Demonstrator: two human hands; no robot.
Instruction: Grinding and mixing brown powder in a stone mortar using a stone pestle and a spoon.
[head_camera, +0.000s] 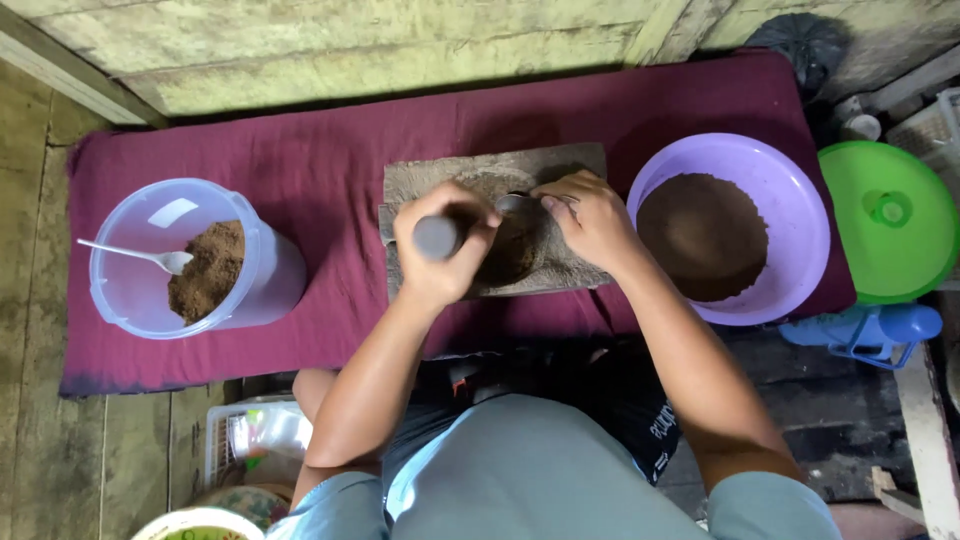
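Note:
My left hand (445, 250) is closed around a grey pestle (436, 238) held upright over a grey stone slab (480, 165). Dark brown powder (515, 255) lies in the hollow of the slab, just under the pestle. My right hand (590, 220) rests on the slab beside it and pinches a metal spoon (512, 203) at the edge of the powder. The slab sits on a maroon cloth (320, 160).
A clear plastic tub (190, 255) with brown powder and a white spoon (140, 256) stands at the left. A purple basin (790, 200) of brown powder is at the right, next to a green lid (890, 225) and a blue jug (870, 330). A plank wall lies beyond.

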